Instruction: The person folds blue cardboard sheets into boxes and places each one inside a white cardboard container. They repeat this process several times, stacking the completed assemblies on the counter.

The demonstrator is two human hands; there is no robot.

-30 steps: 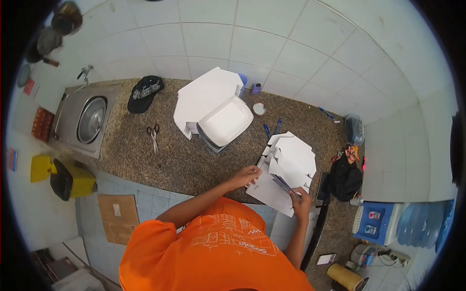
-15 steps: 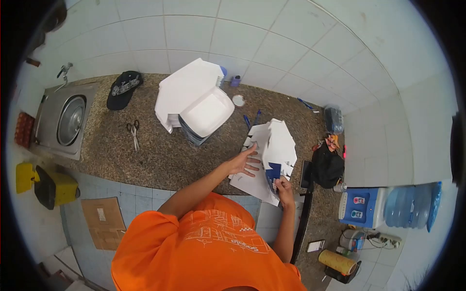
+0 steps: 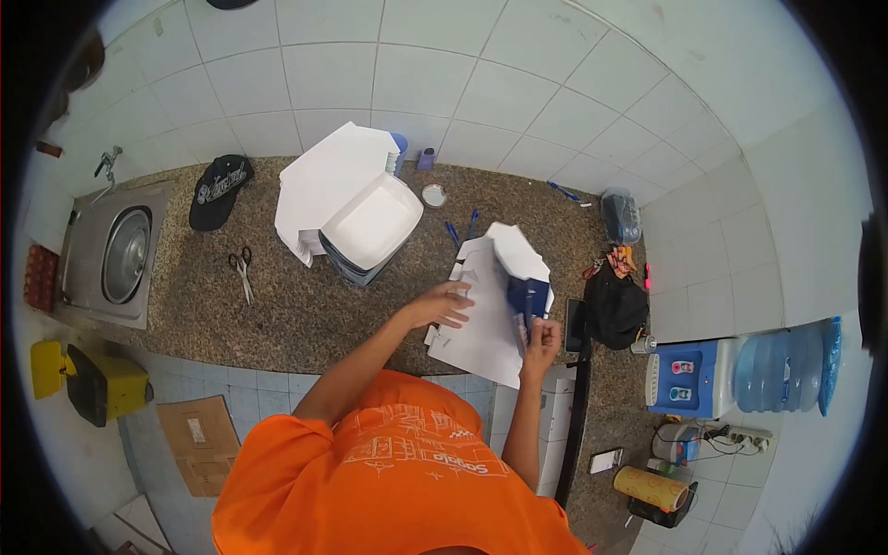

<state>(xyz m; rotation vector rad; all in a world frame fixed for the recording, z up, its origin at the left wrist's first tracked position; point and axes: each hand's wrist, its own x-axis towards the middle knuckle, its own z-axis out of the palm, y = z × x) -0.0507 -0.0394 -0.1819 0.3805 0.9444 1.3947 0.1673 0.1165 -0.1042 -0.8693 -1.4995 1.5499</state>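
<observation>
The flat white cardboard box blank (image 3: 481, 324) lies on the front edge of the speckled brown granite counter (image 3: 305, 305), directly before the person. It is only partly formed. Its large panel is flat on the stone, and one dark blue flap (image 3: 525, 298) at the 3 o'clock side stands raised.

The right hand (image 3: 541, 335) pinches this flap, with the fingers pressed together on its lower edge. The left hand (image 3: 442, 303) rests at the 9 o'clock edge of the blank, with loosely spread fingers that hold the sheet down.

I judge that most of the folding of this piece is left to do, because no other wall stands up yet.

- **12 o'clock:** More flat white blanks (image 3: 513, 245) lie in a loose pile, touching the one in hand and not folded.
- **10 o'clock:** A stack of formed white cardboard trays (image 3: 370, 227) stands well apart. It seems to be the finished part of the work, though how many trays it holds I cannot tell. Large white sheets (image 3: 324, 180) lean behind it.
- **Further at 9 o'clock:** A pair of steel scissors (image 3: 242, 270), a black cap (image 3: 217, 190) and a round steel sink (image 3: 116, 254).
- **3 o'clock:** A black bag (image 3: 610, 310).
</observation>
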